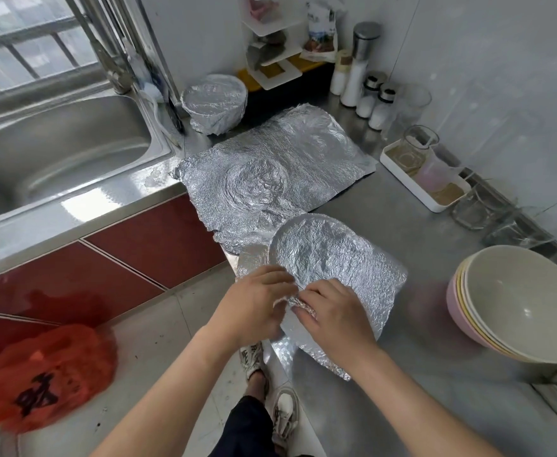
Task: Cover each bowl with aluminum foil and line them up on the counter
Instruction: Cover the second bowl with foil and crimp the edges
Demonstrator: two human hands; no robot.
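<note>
Knuckles up, the left hand (257, 301) and right hand (333, 311) meet at the near rim of the bowl (316, 249) at the counter's (402, 374) front edge. Their curled fingers pinch the crumpled foil (382, 291) (a wrapped bowl (214, 105) sits by the sink (56, 143)).

Left hand (254, 300), right hand (335, 311): curled grips.

Dark trousers (248, 425), pale patterned sneakers (283, 413), bare forearms (171, 374)

Foil (270, 173) silver, crinkled all over. Desk (435, 374) brushed grey steel. Bowls (514, 308) — pink, yellow and cream outside, pale grey inside. Doors (152, 245) dark red. Bag (40, 380) orange-red — black characters. Tray (405, 185) white. Floor (158, 341) pale grey.
</note>
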